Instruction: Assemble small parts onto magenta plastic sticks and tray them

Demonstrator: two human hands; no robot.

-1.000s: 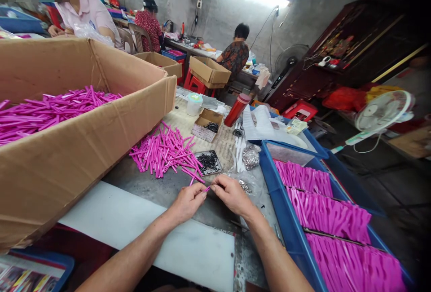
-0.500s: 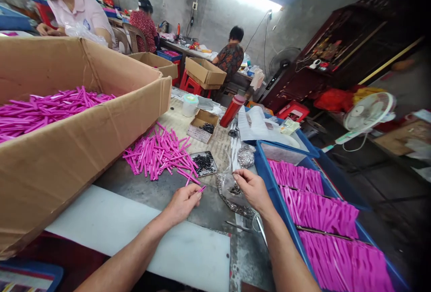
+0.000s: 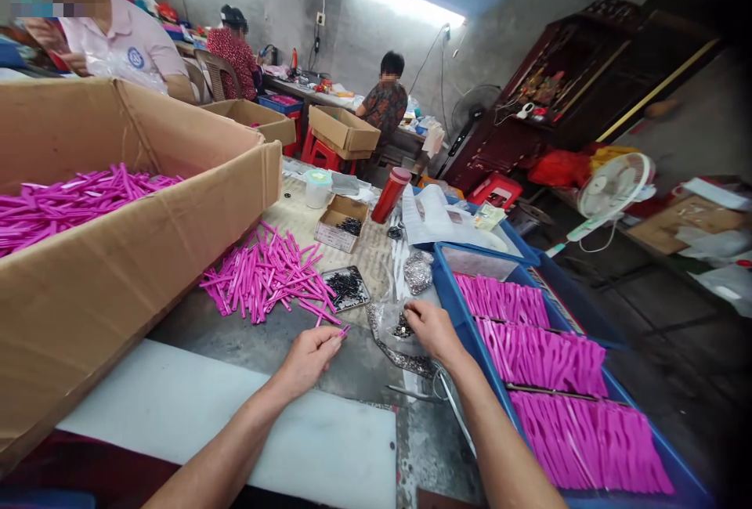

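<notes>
My left hand is closed in a pinch on a magenta plastic strip, whose tip sticks out past the thumb. My right hand has its thumb and fingers together at a clear plastic bag holding small dark metal parts. Whatever lies between those fingertips is too small to make out. Beyond my left hand, a loose pile of magenta strips lies on the table, beside a shallow tray of small black pieces.
A large cardboard box of strips stands at left. At right, a blue crate holds rows of magenta pieces. A small carton, a red bottle and tweezers are on the table. Several people sit farther back.
My right fingertips have lowered towards the metal parts in the bag. My left hand still pinches the strip. The whole view has shifted, so the scene sits farther left.
</notes>
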